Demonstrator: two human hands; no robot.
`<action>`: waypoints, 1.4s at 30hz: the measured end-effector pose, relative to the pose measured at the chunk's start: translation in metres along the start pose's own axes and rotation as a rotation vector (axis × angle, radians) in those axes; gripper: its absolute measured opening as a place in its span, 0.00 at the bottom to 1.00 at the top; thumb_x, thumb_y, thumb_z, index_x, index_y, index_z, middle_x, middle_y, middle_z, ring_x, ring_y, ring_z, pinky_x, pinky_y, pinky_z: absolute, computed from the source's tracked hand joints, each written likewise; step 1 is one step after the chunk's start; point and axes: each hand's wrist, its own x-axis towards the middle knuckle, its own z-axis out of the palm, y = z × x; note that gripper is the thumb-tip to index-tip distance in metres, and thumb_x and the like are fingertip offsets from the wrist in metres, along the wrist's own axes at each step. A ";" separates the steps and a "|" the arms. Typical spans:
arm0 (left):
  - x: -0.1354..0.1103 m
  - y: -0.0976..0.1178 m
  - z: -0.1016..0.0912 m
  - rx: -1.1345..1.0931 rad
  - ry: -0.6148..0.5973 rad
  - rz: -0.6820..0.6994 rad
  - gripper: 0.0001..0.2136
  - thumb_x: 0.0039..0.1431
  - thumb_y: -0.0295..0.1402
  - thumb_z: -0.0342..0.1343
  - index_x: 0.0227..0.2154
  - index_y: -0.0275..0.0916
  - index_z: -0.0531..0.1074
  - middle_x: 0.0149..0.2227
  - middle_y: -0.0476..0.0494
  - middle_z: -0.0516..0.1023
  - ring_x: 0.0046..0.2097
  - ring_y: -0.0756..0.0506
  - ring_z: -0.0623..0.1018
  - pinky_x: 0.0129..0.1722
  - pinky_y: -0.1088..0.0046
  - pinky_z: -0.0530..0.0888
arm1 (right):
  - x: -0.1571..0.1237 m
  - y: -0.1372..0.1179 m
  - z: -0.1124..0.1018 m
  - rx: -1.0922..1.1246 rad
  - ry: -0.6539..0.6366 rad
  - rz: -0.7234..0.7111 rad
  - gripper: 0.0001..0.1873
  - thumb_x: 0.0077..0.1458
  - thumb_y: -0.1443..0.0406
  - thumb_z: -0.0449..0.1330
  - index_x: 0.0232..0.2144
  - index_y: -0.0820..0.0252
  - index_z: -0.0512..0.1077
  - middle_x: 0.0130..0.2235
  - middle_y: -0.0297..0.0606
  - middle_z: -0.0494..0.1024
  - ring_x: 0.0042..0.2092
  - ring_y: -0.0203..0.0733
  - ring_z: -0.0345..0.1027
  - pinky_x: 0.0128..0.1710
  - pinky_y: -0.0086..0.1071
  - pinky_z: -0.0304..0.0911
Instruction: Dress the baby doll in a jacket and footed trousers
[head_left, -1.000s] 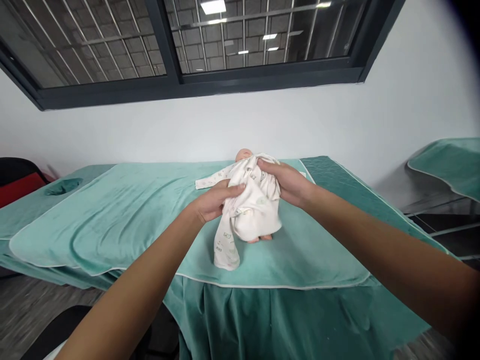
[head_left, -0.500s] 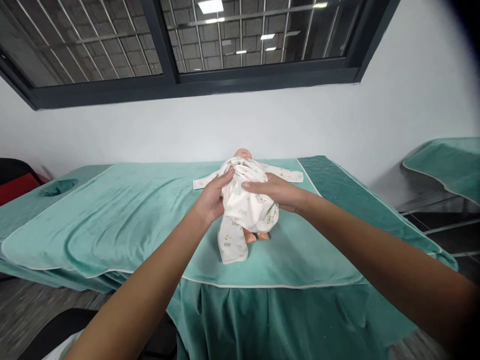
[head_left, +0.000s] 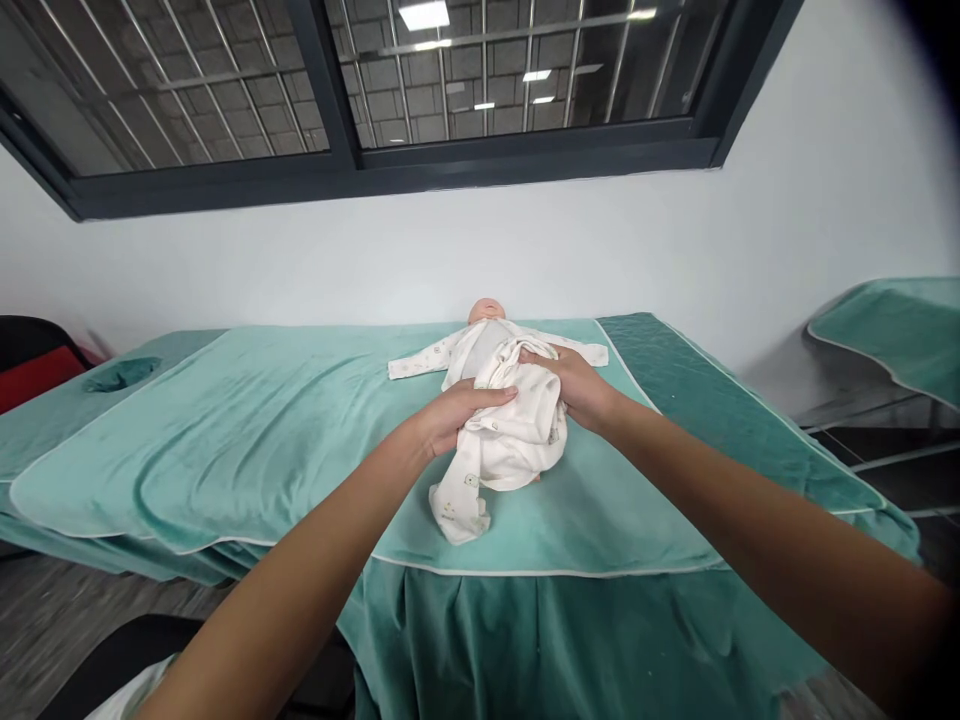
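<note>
A baby doll [head_left: 487, 309] lies on its back on the green-covered bed, its head toward the wall. White printed baby clothes [head_left: 517, 445] are bunched over its middle and legs, with one printed piece [head_left: 459, 500] trailing toward the front edge. Long sleeves [head_left: 421, 361] spread out to both sides of the doll. My left hand [head_left: 461, 410] grips the bunched cloth on its left side, thumb on top. My right hand [head_left: 570, 380] grips the gathered cloth a little higher, on the right. The doll's legs are mostly hidden under the fabric.
The green bed cover [head_left: 247, 430] stretches far to the left, where the bed has a face hole [head_left: 124, 374]. A white wall [head_left: 360, 260] and a barred window [head_left: 480, 90] stand behind. Another green-covered surface [head_left: 900, 325] is at the right, a dark chair [head_left: 135, 660] below left.
Both hands have turned the bunched clothing and brought it down from the doll's chest, baring a pale grey-white area there. The left hand has moved nearer and the cloth now covers more of the feet.
</note>
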 end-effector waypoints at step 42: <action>0.051 -0.032 -0.025 0.336 0.271 0.229 0.11 0.47 0.27 0.59 0.36 0.40 0.70 0.36 0.52 0.72 0.37 0.49 0.73 0.36 0.74 0.67 | -0.012 0.116 -0.029 0.127 0.216 -0.020 0.19 0.49 0.54 0.66 0.43 0.51 0.74 0.50 0.39 0.79 0.52 0.51 0.72 0.51 0.41 0.67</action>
